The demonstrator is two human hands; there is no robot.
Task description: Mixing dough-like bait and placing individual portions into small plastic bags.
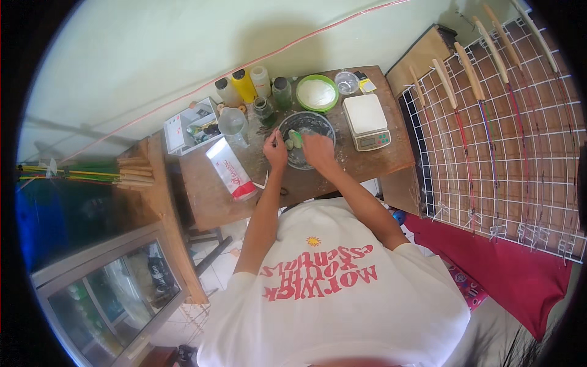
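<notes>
In a grey basin (pixel 332 129) on the wooden table, pale powdery or doughy stuff clings to the inside. My left hand (pixel 276 153) is closed at the basin's left rim, with a small dark thing showing by its fingertips. My right hand (pixel 319 150) reaches over the basin's right side, fingers curled downward, and what it grips is hidden. Between the hands lies a light green piece (pixel 296 138), its kind too small to tell. Just behind the basin stands a green bowl (pixel 317 93) of white powder.
A digital scale (pixel 367 122) stands to the right, near a clear plastic cup (pixel 347 82). Jars and a yellow bottle (pixel 244 86) line the back. On the left are a clear jug (pixel 233 124), a white-and-red packet (pixel 230 168) and a white box (pixel 183 128). A wire rack (pixel 501 140) rises at right.
</notes>
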